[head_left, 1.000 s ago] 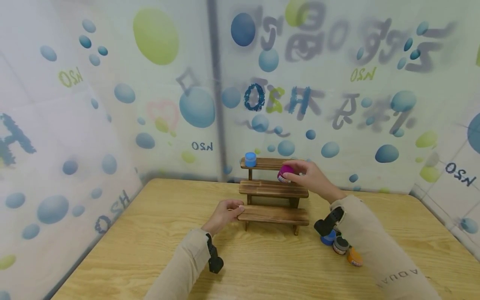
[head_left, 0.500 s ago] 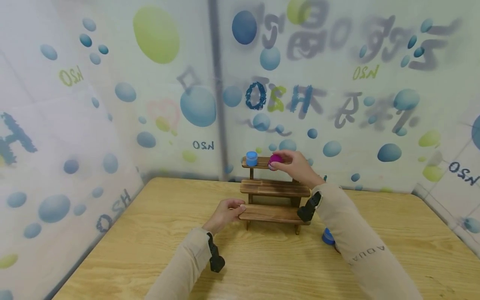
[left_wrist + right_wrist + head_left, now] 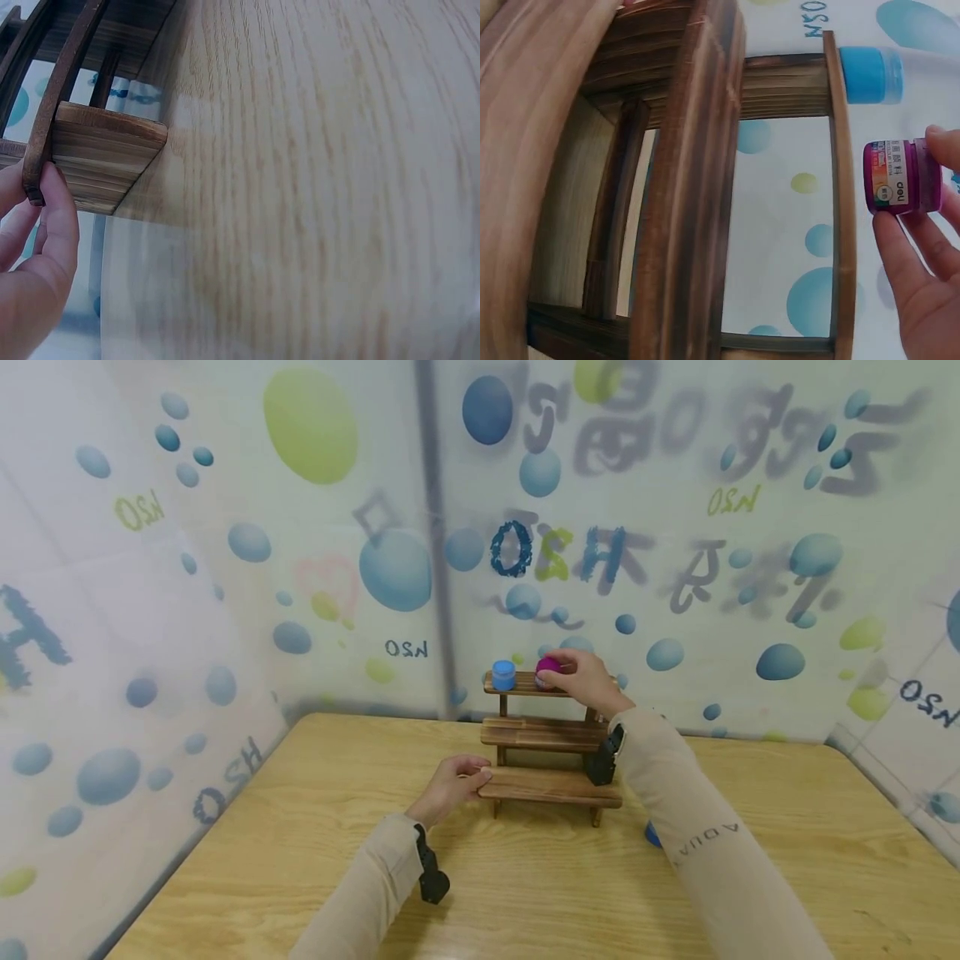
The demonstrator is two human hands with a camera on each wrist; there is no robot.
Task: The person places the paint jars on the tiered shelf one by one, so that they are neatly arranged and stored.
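Work looks early to me: at the left end of the wooden stand (image 3: 546, 734), my left hand (image 3: 448, 787) pinches the lowest shelf (image 3: 551, 787), and one light-blue jar (image 3: 503, 676) already sits up top. Just above the stand's top shelf (image 3: 526, 682), my right hand (image 3: 588, 680) grips a purple jar (image 3: 889, 176), not yet set down; right of the stand, a blue jar (image 3: 652, 834) seems left to place.

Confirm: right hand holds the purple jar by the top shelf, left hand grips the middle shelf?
Not quite: the head view shows the left hand gripping the bottom shelf. The right hand does hold the purple jar by the top shelf.
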